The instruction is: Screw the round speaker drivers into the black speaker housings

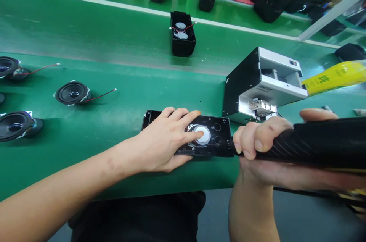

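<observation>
L hand is lying flat, fingers spread, pressing on black speaker housing at near edge of green bench, fingertip touching the white driver cap. R hand is gripping tight round a black power tool, its front end right at housing's R edge. Screw feeder box sitting just behind; 3 loose speaker drivers lying well apart to the L.

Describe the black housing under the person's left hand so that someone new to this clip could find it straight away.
Start at the green bench and follow its near edge to the middle, just left of the silver and black machine. There the left hand presses on a flat black speaker housing with a round silver-white driver back in it. Unlike the other open housing on the belt behind, it lies under a hand.
</observation>
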A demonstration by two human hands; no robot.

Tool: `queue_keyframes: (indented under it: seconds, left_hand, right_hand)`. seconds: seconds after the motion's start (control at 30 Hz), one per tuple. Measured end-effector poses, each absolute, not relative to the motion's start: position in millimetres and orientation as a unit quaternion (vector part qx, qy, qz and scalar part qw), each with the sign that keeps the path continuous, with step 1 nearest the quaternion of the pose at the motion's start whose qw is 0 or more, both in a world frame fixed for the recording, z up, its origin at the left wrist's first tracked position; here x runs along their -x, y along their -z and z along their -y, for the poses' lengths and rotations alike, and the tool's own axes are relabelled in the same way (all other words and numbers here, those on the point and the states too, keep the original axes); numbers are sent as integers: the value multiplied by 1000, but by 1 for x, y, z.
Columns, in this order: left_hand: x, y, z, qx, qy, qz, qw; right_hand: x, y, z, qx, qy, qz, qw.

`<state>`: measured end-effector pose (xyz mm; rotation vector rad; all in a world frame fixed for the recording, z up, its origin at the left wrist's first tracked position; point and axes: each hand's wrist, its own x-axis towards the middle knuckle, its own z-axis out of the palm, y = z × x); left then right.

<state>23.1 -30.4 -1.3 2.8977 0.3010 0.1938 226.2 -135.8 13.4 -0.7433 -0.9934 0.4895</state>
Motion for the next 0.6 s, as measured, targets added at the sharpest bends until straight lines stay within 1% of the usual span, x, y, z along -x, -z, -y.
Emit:
queue_keyframes:
  seconds: [0.3, 0.47, 0.6]
  left_hand:
    - [-25, 1, 34, -988, -63, -99, 98]
    - [-25, 1, 34, -987, -68, -102, 105]
    - [-24, 1, 35, -984, -81, -109, 117]
  right_hand:
    - [-219, -8, 150, 353, -277, 464, 764]
    - [-222, -2, 148, 318, -282, 507, 750]
    - [-217, -6, 142, 321, -281, 495, 757]
